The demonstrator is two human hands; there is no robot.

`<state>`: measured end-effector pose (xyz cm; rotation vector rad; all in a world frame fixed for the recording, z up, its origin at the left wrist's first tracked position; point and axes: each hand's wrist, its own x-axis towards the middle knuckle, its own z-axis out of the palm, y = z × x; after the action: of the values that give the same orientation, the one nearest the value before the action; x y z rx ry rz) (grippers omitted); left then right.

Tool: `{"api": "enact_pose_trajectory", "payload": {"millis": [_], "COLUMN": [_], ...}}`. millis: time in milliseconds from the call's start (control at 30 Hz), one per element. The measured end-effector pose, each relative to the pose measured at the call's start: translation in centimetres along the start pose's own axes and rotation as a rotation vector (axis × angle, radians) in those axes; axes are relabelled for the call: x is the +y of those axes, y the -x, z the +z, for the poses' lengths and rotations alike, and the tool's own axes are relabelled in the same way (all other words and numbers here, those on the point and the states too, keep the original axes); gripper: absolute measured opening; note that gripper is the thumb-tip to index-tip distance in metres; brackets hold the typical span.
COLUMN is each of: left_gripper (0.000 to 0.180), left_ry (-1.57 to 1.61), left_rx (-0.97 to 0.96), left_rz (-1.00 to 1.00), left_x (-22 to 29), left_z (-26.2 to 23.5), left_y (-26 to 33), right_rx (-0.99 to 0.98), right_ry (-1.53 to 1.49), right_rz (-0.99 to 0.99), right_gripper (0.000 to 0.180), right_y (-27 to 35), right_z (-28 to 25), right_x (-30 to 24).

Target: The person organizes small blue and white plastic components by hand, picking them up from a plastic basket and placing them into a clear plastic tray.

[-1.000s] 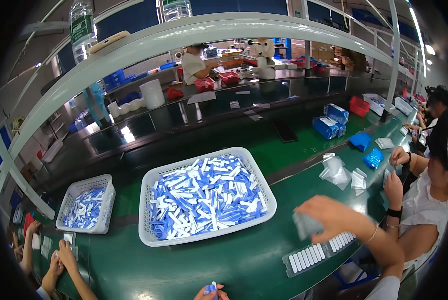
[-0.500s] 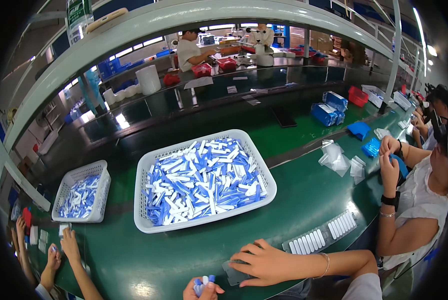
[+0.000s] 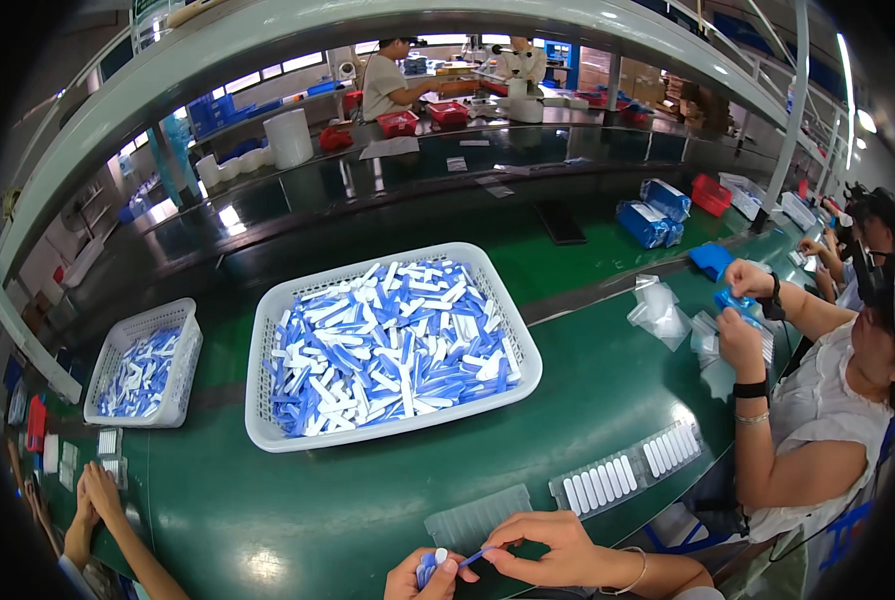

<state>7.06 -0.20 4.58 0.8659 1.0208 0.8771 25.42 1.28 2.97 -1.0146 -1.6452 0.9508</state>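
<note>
Down at the lower edge, a small blue-and-white plastic piece (image 3: pixel 434 566) sits in the left hand (image 3: pixel 418 577), whose grip is closed around it. A thin blue stick (image 3: pixel 475 556) runs from it to the right hand (image 3: pixel 546 551), pinched between thumb and fingertips. Just beyond lies a clear blister tray (image 3: pixel 480 516) on the green worktop (image 3: pixel 298 500), then the white basket (image 3: pixel 393 345) of blue and white pieces. Half a second ago the right hand lay flat over that tray; now it has drawn back to the left hand.

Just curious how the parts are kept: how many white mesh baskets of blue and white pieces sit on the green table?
2: a large basket in the middle and a small basket at far left.
</note>
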Motion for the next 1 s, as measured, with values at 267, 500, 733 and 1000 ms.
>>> {"api": "enact_pose_trajectory", "payload": {"millis": [267,500,733,1000], "left_gripper": [0.027,0.027,0.027,0.027], "left_ry": [-0.128,-0.15,-0.044,-0.032], "left_rx": [-0.016,0.026,0.065,0.016], "left_rz": [0.087,0.158,0.131,0.071], "left_x": [-0.2,-0.1,0.6,0.3], "left_z": [0.5,0.5,1.4,0.1], "left_y": [0.0,-0.3,-0.9,-1.0], "right_rx": [0.086,0.065,0.083,-0.084], "right_ry": [-0.072,-0.132,-0.036,-0.041], "right_rz": [-0.009,0.069,-0.134,-0.077], "right_gripper": [0.011,0.011,0.014,0.015], "right_y": [-0.2,-0.3,-0.5,-0.7], "right_z": [-0.2,-0.3,-0.4,-0.5], "right_x": [-1.7,-1.3,-1.3,0.7]}}
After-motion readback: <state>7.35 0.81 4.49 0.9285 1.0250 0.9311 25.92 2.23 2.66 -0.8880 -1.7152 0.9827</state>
